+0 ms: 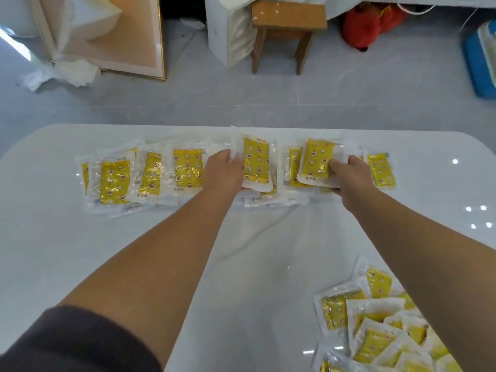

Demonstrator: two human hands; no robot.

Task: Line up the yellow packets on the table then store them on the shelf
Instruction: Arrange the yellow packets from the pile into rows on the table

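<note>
A row of several yellow packets in clear wrappers runs across the far side of the white table. My left hand grips a yellow packet by its left edge, near the middle of the row. My right hand holds another yellow packet, tilted, just to the right. One more packet lies at the row's right end. A loose pile of yellow packets sits at the near right corner of the table.
Beyond the table's far edge is grey floor with a wooden stool, a white cabinet, a leaning framed board, red bags and a blue box. No shelf is in view.
</note>
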